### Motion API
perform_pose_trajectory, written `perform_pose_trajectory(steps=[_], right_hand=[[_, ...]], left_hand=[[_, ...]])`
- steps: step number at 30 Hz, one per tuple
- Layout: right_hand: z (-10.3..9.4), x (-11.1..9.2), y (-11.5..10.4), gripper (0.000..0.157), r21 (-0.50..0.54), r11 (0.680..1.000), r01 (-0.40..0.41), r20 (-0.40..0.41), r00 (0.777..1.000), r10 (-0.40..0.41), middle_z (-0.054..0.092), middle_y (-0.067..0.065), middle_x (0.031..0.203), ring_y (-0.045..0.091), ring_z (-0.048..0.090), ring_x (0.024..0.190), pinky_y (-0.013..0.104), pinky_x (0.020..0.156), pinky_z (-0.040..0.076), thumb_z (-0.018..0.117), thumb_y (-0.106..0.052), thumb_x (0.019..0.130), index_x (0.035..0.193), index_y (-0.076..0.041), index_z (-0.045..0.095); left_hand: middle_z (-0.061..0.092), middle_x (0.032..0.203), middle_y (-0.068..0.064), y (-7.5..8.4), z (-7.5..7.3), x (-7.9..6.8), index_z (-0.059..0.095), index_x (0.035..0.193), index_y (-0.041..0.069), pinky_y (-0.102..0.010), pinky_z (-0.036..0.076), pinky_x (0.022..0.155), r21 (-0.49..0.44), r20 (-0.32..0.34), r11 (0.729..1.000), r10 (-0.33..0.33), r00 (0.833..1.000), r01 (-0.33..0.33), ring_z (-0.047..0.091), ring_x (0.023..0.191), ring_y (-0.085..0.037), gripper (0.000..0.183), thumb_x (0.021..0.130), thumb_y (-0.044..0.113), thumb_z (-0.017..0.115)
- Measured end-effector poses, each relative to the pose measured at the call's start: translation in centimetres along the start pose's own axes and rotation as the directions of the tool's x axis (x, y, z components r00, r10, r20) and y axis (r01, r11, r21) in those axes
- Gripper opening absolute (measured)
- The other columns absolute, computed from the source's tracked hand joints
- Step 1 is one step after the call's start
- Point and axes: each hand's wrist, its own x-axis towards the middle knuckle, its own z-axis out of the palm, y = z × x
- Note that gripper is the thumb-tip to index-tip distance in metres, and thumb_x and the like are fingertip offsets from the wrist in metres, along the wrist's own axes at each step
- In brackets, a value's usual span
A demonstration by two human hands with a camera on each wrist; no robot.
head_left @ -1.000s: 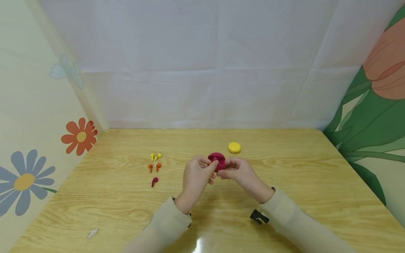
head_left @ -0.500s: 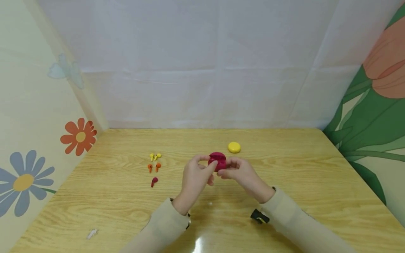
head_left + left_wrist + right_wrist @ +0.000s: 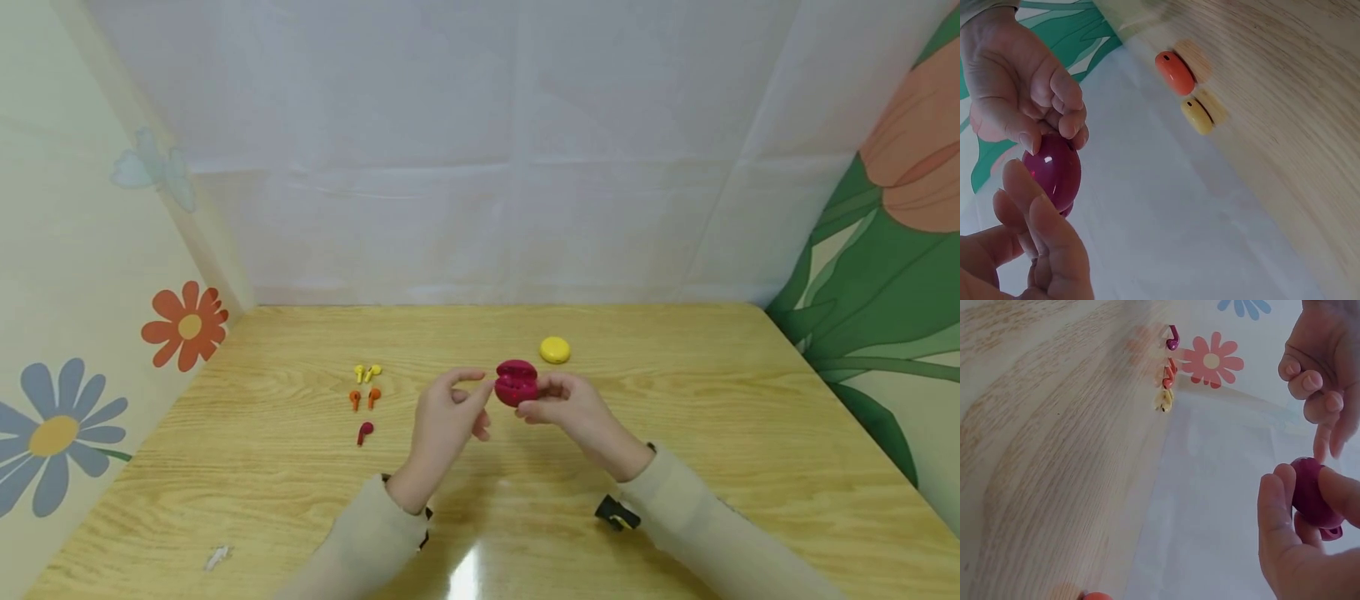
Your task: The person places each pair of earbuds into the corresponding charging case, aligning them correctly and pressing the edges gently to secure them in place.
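Observation:
My right hand [image 3: 570,412] holds a magenta earbud case [image 3: 517,385] above the table, its lid up and its inside facing me. Just left of the case is my left hand [image 3: 446,421], thumb and index finger extended, nothing between them. In the left wrist view the case's rounded shell [image 3: 1057,172] shows, pinched by the right hand [image 3: 1029,87] at one end. A single magenta earbud [image 3: 365,432] lies on the table to the left. Above it in the head view are a pair of orange earbuds [image 3: 373,398] and a pair of yellow earbuds [image 3: 372,372].
A closed yellow case [image 3: 555,350] sits behind the right hand. The left wrist view shows an orange case [image 3: 1175,73] beside it, hidden in the head view. A small whitish patch [image 3: 217,557] marks the table's front left. White sheeting [image 3: 420,208] hangs behind.
My left hand has come off the magenta case and moved slightly left. The case, still in my right hand, has tilted so more of its inside shows.

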Motion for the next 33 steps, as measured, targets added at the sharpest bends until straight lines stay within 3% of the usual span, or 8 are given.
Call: perform_pose_trajectory(steps=[8, 15, 20, 33], right_hand=[[-0.1, 0.0, 0.2, 0.022, 0.003, 1.0, 0.011, 0.015, 1.0, -0.011, 0.067, 0.006, 0.09, 0.017, 0.066, 0.082, 0.034, 0.08, 0.055, 0.067, -0.001, 0.088, 0.103, 0.012, 0.058], [-0.2, -0.1, 0.1, 0.02, 0.002, 1.0, 0.001, 0.008, 1.0, -0.002, 0.066, 0.006, 0.09, 0.018, 0.067, 0.083, 0.037, 0.082, 0.055, 0.067, 0.0, 0.088, 0.101, 0.011, 0.058], [-0.3, -0.2, -0.1, 0.02, 0.002, 1.0, -0.015, 0.001, 1.0, 0.015, 0.066, 0.007, 0.09, 0.017, 0.066, 0.083, 0.034, 0.081, 0.055, 0.067, -0.001, 0.088, 0.102, 0.01, 0.058], [-0.4, 0.0, -0.2, 0.022, 0.007, 1.0, -0.022, -0.012, 1.0, 0.022, 0.065, 0.009, 0.092, 0.016, 0.066, 0.082, 0.031, 0.08, 0.055, 0.067, -0.001, 0.089, 0.104, 0.012, 0.057]], left_hand=[[0.058, 0.053, -0.003, -0.2, -1.6, -0.2, 0.063, 0.115, -0.003, -0.02, 0.046, 0.043, 0.007, -0.029, 1.0, -0.02, 0.999, 0.02, 0.055, 0.039, -0.011, 0.025, 0.095, 0.012, 0.064], [0.059, 0.055, -0.003, -0.2, -2.9, -0.5, 0.063, 0.115, -0.002, -0.021, 0.046, 0.044, 0.031, -0.04, 0.999, -0.027, 0.999, 0.029, 0.058, 0.041, -0.014, 0.025, 0.095, 0.013, 0.064], [0.06, 0.056, -0.004, -0.4, -4.0, -0.4, 0.064, 0.114, -0.001, -0.021, 0.042, 0.043, 0.045, -0.06, 0.998, -0.05, 0.997, 0.053, 0.059, 0.042, -0.016, 0.023, 0.095, 0.014, 0.063], [0.062, 0.057, -0.006, -0.8, -6.1, -0.6, 0.065, 0.114, -0.002, -0.022, 0.044, 0.043, 0.074, -0.119, 0.994, -0.068, 0.991, 0.077, 0.06, 0.043, -0.015, 0.024, 0.097, 0.015, 0.062]])
